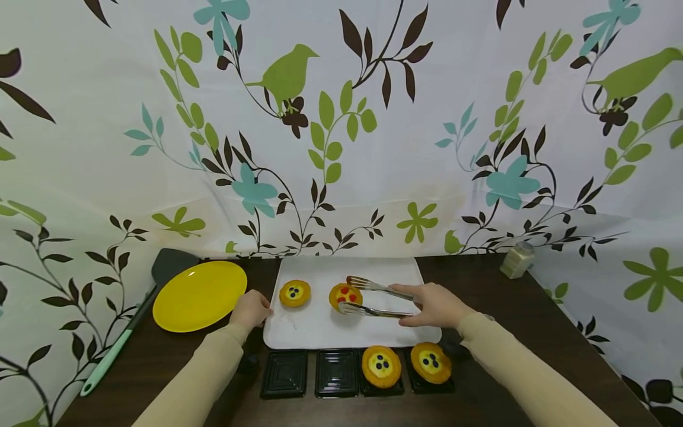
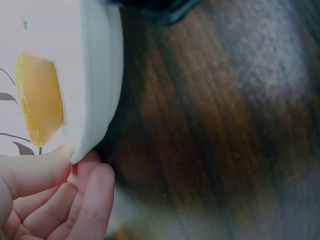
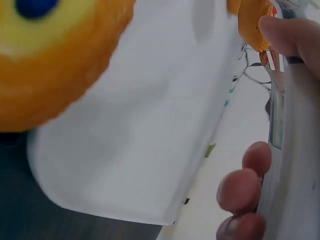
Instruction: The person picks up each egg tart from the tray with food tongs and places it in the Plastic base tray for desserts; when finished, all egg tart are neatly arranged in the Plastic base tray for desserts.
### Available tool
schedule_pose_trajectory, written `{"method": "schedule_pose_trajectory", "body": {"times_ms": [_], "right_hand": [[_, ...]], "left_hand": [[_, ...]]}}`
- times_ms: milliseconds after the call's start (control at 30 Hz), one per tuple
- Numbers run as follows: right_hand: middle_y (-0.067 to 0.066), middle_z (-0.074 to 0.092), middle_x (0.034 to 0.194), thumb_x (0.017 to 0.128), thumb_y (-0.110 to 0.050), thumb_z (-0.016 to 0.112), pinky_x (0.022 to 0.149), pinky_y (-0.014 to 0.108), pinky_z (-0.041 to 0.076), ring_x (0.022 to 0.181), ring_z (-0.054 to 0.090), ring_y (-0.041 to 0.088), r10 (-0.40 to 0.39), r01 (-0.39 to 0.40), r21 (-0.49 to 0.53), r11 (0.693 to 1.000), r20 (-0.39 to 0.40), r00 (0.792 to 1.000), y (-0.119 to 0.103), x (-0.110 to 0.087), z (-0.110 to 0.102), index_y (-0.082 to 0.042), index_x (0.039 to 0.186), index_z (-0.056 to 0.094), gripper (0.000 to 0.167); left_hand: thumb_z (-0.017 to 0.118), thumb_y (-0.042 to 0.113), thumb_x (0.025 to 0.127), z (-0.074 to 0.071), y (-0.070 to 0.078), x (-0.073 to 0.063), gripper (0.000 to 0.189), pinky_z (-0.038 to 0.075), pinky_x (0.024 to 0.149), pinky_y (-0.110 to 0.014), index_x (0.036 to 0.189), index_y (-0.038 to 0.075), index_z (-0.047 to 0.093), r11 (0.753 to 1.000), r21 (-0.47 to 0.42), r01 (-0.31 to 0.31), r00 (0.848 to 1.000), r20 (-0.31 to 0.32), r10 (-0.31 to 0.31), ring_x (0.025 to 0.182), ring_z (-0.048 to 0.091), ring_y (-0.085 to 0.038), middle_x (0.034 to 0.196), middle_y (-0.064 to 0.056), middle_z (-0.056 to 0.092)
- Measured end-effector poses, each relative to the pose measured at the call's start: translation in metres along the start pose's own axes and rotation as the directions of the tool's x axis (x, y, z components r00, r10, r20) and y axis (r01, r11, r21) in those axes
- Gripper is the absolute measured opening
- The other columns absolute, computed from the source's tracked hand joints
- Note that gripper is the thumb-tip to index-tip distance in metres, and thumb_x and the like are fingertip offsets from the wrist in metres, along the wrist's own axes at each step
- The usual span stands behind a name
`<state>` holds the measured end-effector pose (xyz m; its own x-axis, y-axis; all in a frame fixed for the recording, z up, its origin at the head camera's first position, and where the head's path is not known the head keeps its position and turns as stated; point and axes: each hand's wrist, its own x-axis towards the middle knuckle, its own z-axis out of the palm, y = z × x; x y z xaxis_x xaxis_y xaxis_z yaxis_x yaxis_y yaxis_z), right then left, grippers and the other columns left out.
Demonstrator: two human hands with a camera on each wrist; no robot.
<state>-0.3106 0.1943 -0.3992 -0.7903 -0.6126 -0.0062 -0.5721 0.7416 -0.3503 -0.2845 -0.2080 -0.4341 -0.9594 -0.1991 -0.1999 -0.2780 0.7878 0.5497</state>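
Note:
My left hand pinches the left rim of a white tray, thumb on top and fingers beneath, as the left wrist view shows. In my right hand is a pair of metal tongs, their arms spread to either side of a tart with red berries. Farther left on the tray sits a tart with blueberries. Up close in the right wrist view, my thumb and fingers wrap the tongs, with the red-berry tart at their far end.
In front of the tray stand several small black square dishes; two carry blueberry tarts. To the left lie a yellow plate and a spatula with a pale green handle. A small shaker stands back right, by the patterned curtain.

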Motion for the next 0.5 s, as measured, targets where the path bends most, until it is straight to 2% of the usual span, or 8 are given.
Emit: {"method": "schedule_pose_trajectory", "body": {"times_ms": [200, 433, 500], "right_hand": [[-0.011, 0.033, 0.052, 0.075, -0.048, 0.076, 0.044, 0.018, 0.027, 0.046, 0.029, 0.002, -0.026, 0.026, 0.019, 0.999, -0.006, 1.0, -0.012, -0.022, -0.004, -0.031, 0.14, 0.047, 0.073], [-0.012, 0.026, 0.056, 0.076, -0.043, 0.077, 0.046, 0.017, 0.022, 0.049, 0.024, 0.001, -0.09, 0.088, 0.064, 0.994, 0.023, 0.996, -0.03, -0.046, 0.001, -0.03, 0.141, 0.046, 0.073], [-0.011, 0.03, 0.057, 0.076, -0.043, 0.076, 0.046, 0.017, 0.022, 0.049, 0.022, 0.001, -0.112, 0.111, 0.072, 0.991, 0.023, 0.993, -0.033, -0.052, 0.004, -0.029, 0.141, 0.046, 0.073]], "left_hand": [[0.071, 0.005, 0.083, -0.001, -0.002, -0.002, 0.017, 0.058, 0.061, -0.034, 0.094, -0.008, 0.069, 1.0, 0.006, -0.012, 1.0, 0.0, 0.012, 0.06, 0.062, -0.017, 0.083, -0.016, 0.066], [0.07, 0.005, 0.084, 0.0, 0.0, -0.001, 0.016, 0.057, 0.062, -0.034, 0.093, -0.008, 0.068, 1.0, 0.02, -0.016, 1.0, 0.003, 0.016, 0.06, 0.062, -0.017, 0.081, -0.014, 0.066], [0.07, 0.005, 0.084, 0.001, 0.0, -0.001, 0.016, 0.057, 0.061, -0.034, 0.092, -0.008, 0.069, 1.0, 0.022, -0.017, 1.0, 0.002, 0.017, 0.06, 0.062, -0.017, 0.081, -0.015, 0.066]]}}
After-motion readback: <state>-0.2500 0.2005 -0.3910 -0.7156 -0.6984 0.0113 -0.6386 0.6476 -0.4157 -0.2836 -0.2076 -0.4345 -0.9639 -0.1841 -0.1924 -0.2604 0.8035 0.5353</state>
